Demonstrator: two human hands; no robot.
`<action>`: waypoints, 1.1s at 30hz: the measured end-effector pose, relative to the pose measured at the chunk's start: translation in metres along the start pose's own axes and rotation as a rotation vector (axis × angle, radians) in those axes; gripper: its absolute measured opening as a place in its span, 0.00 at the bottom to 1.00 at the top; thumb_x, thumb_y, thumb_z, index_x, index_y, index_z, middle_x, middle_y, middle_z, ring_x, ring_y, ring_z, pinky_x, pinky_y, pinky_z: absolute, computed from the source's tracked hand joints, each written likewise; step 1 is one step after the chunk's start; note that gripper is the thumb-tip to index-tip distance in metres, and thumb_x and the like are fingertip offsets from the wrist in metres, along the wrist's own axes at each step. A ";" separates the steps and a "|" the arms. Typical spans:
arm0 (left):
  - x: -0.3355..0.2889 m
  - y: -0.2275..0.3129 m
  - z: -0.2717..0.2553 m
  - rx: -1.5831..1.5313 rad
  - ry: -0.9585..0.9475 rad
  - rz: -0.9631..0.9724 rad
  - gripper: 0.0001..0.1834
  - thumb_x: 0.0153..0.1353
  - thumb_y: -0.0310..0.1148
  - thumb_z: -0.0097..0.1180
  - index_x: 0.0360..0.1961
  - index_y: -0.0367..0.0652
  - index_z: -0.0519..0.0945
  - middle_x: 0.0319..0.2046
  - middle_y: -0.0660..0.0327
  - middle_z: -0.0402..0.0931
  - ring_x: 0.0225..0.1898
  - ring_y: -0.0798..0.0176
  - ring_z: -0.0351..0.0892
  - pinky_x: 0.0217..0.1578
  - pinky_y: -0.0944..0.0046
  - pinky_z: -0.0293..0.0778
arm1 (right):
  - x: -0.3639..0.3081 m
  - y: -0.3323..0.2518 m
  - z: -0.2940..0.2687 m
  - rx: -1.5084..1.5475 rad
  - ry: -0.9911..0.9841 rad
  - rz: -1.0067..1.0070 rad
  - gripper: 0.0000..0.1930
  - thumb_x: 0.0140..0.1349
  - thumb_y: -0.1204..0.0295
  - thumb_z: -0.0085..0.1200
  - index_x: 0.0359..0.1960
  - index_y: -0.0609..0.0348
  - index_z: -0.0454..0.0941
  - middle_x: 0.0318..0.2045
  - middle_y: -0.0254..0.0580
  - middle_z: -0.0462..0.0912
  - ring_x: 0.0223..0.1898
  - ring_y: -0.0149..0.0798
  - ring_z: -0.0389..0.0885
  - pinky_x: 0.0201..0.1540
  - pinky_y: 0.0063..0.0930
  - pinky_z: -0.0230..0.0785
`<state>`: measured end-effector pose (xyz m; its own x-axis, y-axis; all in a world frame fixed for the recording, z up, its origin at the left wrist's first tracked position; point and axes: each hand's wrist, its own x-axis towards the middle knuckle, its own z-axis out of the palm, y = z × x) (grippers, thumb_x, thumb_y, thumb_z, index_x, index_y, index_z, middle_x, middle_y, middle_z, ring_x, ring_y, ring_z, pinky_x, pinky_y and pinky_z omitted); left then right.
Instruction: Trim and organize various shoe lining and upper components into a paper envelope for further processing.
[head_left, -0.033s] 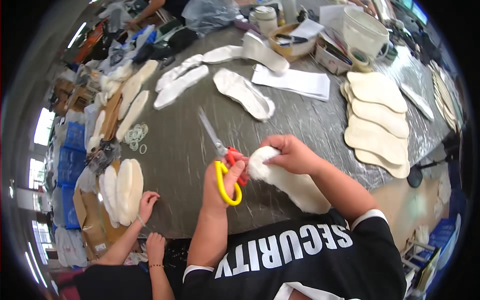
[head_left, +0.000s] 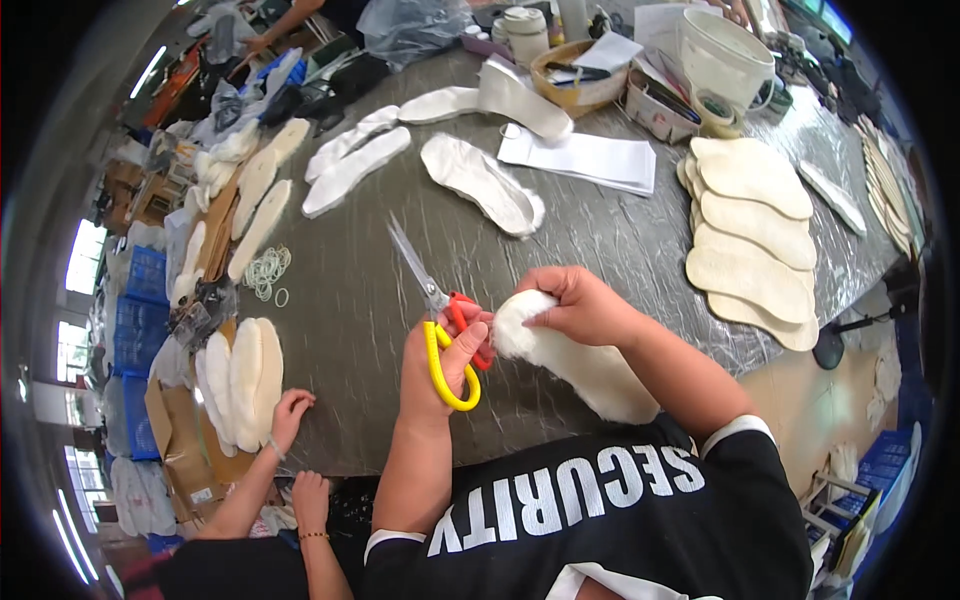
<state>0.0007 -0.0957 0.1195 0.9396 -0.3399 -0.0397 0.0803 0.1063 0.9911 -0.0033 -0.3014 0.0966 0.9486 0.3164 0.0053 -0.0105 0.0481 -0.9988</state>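
Observation:
My left hand is closed on a pair of scissors with one yellow and one red handle loop. The slightly parted metal blades point up and away to the left, over the dark table. A fluffy cream insole slants from between my hands down to my black shirt. Pinching its far end from the right is my right hand, thumb on top. The left fingertips come close to that end, partly hidden behind the scissor handles, so contact is unclear.
Stacked cream insoles lie to the right. White insoles and folded white paper rest beyond my hands. Rubber bands are at left. A co-worker's hands rest by the near-left table edge. Bins, including a white bucket, stand far off.

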 end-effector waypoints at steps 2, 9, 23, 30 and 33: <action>0.004 -0.004 0.005 -0.058 -0.007 -0.027 0.13 0.52 0.27 0.60 0.37 0.33 0.72 0.30 0.58 0.77 0.28 0.68 0.75 0.32 0.69 0.72 | -0.003 0.000 -0.003 0.068 -0.033 -0.019 0.07 0.52 0.81 0.54 0.34 0.60 0.76 0.29 0.33 0.79 0.33 0.26 0.75 0.38 0.21 0.68; 0.001 -0.001 0.030 0.092 0.094 0.116 0.11 0.48 0.22 0.63 0.31 0.35 0.74 0.26 0.61 0.75 0.26 0.72 0.73 0.29 0.72 0.70 | -0.014 0.001 0.000 -0.063 0.041 -0.190 0.09 0.48 0.85 0.53 0.31 0.59 0.77 0.31 0.34 0.80 0.32 0.29 0.77 0.38 0.22 0.69; -0.011 0.012 0.036 -0.258 -0.063 0.061 0.18 0.43 0.24 0.68 0.35 0.36 0.73 0.30 0.61 0.75 0.32 0.68 0.76 0.35 0.71 0.73 | -0.041 -0.023 0.029 -1.202 0.606 -1.081 0.11 0.36 0.69 0.56 0.27 0.53 0.75 0.40 0.38 0.79 0.33 0.35 0.77 0.24 0.24 0.61; -0.022 0.011 0.011 0.064 0.073 0.153 0.15 0.43 0.18 0.63 0.31 0.37 0.71 0.27 0.63 0.74 0.30 0.71 0.73 0.34 0.72 0.70 | -0.040 -0.039 0.022 -0.708 0.388 -0.727 0.24 0.44 0.62 0.63 0.43 0.56 0.70 0.47 0.45 0.73 0.47 0.51 0.69 0.51 0.47 0.58; -0.024 0.014 0.009 0.203 0.049 0.241 0.16 0.43 0.18 0.64 0.32 0.37 0.71 0.27 0.62 0.75 0.30 0.70 0.73 0.34 0.71 0.71 | -0.024 -0.043 0.008 -0.761 0.003 -0.511 0.18 0.42 0.67 0.66 0.33 0.57 0.72 0.35 0.40 0.78 0.38 0.44 0.76 0.46 0.43 0.63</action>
<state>-0.0239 -0.0943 0.1351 0.9387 -0.2820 0.1984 -0.2103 -0.0124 0.9776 -0.0283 -0.3033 0.1399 0.7810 0.4261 0.4566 0.6213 -0.4553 -0.6377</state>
